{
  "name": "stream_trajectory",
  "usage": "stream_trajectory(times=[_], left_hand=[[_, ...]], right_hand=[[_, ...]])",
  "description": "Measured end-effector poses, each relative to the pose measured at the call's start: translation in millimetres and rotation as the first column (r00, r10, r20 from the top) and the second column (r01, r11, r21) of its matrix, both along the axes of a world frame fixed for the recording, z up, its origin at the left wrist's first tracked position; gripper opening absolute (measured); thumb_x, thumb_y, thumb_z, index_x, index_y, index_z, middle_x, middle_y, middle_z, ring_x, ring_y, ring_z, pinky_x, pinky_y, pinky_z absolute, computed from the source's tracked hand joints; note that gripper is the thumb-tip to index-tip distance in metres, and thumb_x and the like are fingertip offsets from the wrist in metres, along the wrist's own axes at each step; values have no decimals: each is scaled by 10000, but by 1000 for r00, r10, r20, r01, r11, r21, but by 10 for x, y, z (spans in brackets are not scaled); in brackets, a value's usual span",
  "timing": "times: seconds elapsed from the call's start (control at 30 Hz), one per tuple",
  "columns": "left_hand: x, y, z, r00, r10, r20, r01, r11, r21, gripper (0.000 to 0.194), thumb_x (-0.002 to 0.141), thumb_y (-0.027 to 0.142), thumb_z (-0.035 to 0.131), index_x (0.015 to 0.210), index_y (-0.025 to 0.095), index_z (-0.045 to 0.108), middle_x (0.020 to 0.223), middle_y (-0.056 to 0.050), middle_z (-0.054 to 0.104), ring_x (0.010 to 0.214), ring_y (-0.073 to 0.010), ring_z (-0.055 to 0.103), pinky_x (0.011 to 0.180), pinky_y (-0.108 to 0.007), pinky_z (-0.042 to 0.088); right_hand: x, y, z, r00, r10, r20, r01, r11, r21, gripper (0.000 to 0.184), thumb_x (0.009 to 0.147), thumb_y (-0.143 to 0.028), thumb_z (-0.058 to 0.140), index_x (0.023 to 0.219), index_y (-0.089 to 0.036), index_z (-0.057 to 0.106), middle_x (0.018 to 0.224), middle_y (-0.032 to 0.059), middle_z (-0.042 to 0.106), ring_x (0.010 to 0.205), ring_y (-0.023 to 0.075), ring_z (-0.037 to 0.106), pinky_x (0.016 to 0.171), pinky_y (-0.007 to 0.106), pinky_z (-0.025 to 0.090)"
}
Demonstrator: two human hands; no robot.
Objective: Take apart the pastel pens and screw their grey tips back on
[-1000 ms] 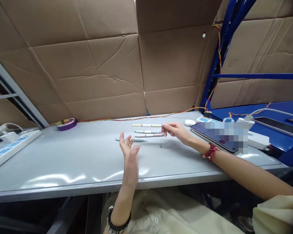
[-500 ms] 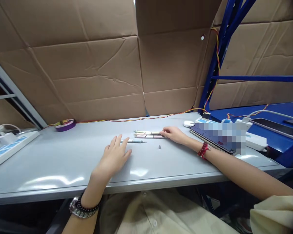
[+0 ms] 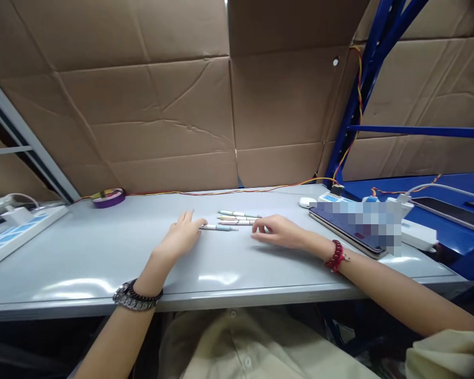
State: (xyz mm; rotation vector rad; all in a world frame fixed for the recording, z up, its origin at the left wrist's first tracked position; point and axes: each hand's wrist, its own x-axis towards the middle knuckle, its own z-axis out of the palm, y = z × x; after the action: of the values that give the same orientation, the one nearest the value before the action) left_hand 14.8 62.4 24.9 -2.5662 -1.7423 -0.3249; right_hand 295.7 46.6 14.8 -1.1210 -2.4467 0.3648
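Note:
My left hand (image 3: 181, 232) lies low over the table, its thumb and forefinger closed at the rear end of a white-and-blue pen (image 3: 220, 227). That pen rests flat with its tip to the right. My right hand (image 3: 278, 230) is bent, thumb and fingertips brought together just above the tabletop; whatever they hold is hidden. Beside its fingertips lie several slim pens (image 3: 237, 217) in a loose group, pointing sideways, their right ends partly behind the hand. The small grey cone-shaped piece seen earlier is out of sight where the right fingers now are.
The grey table (image 3: 122, 247) backs onto cardboard panels (image 3: 174, 121). A purple tape roll (image 3: 108, 199) sits at the back left, near a white power strip (image 3: 27, 231). To the right are a white mouse (image 3: 307, 202), a dark tablet (image 3: 339, 225) and plugged-in chargers (image 3: 418, 235).
My right hand has moved from the pen group toward me, over the small grey piece. My left fingers, spread before, have drawn together at the nearer pen. The view has shifted slightly.

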Motion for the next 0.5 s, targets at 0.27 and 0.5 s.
stream_trajectory(times=[0.27, 0.5], left_hand=[[-1, -270, 7, 990, -87, 112, 96, 992, -80, 165, 811, 211, 417, 819, 224, 582, 795, -58, 573, 700, -224, 562, 656, -329, 438], [221, -511, 3, 982, -154, 114, 141, 983, 116, 274, 834, 184, 398, 1060, 185, 554, 1162, -162, 528, 1044, -316, 521, 849, -473, 412]], right_hand=[[-15, -12, -36, 993, 122, 3, -122, 992, -13, 149, 843, -228, 493, 793, -159, 615, 638, -5, 547, 570, 110, 458, 562, 220, 345], [-98, -88, -7, 999, -26, -46, 35, 974, 226, 224, 878, -313, 483, 1013, -171, 592, 801, 41, 623, 662, 143, 537, 624, 257, 389]])
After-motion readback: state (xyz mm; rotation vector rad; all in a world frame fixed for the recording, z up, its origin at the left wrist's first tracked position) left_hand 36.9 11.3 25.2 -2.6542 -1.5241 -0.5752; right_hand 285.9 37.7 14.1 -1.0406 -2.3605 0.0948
